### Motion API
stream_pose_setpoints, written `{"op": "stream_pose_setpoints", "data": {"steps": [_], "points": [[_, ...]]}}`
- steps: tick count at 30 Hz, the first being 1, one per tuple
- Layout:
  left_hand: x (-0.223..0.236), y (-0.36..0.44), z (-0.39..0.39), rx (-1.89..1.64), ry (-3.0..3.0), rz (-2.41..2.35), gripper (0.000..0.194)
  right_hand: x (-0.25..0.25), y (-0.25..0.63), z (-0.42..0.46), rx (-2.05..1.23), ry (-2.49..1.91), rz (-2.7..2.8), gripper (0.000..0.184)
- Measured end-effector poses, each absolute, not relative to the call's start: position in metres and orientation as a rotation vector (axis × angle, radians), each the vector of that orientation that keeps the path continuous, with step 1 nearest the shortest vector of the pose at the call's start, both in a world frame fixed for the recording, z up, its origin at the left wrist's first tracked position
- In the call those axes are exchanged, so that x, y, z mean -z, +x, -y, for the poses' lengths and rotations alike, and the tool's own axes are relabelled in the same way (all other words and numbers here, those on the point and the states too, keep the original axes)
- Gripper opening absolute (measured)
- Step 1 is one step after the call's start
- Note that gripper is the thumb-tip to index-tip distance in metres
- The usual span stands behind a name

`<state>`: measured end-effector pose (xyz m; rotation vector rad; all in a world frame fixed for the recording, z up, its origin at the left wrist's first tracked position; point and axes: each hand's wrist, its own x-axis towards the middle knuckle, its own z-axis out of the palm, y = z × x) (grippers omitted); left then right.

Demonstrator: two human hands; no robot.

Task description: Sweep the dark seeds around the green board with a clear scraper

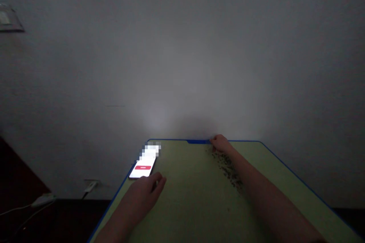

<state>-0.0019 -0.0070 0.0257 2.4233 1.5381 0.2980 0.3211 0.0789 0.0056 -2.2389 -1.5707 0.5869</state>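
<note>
Small, dark, irregular fragments (227, 171) lie loosely strewn, unpiled, across the pale-green, blue-edged desk (188, 201), partly screened by the right forearm (265, 190). Right hand (221, 143): fingers bent at the far edge; grasp indeterminable. Left hand (146, 190): fingers loosely curled, contents unclear, near a lit, dark-edged phone (142, 172).

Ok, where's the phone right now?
In the head view, the phone lies on the left of the table, just beyond the left hand.

Wall switch (5, 18) cut off; dark bits (227, 171) blurred.
</note>
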Motion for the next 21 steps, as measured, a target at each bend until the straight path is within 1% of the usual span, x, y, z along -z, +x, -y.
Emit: {"op": "stream_pose_setpoints", "data": {"steps": [7, 12, 18, 21], "points": [[-0.033, 0.0, 0.01, -0.276, 2.411, -1.526, 0.04, 0.008, 0.334, -0.071, -0.669, -2.304, 1.481, 0.031], [-0.034, 0.0, 0.011, -0.303, 2.402, -1.524, 0.04, 0.003, 0.337, -0.064, -0.752, -2.306, 1.479, 0.03], [-0.033, 0.0, 0.011, -0.318, 2.402, -1.515, 0.038, 0.003, 0.302, -0.076, -0.722, -2.239, 1.527, 0.031], [-0.033, 0.0, 0.011, -0.293, 2.421, -1.522, 0.038, 0.006, 0.3, -0.073, -0.673, -2.24, 1.549, 0.031]]}}
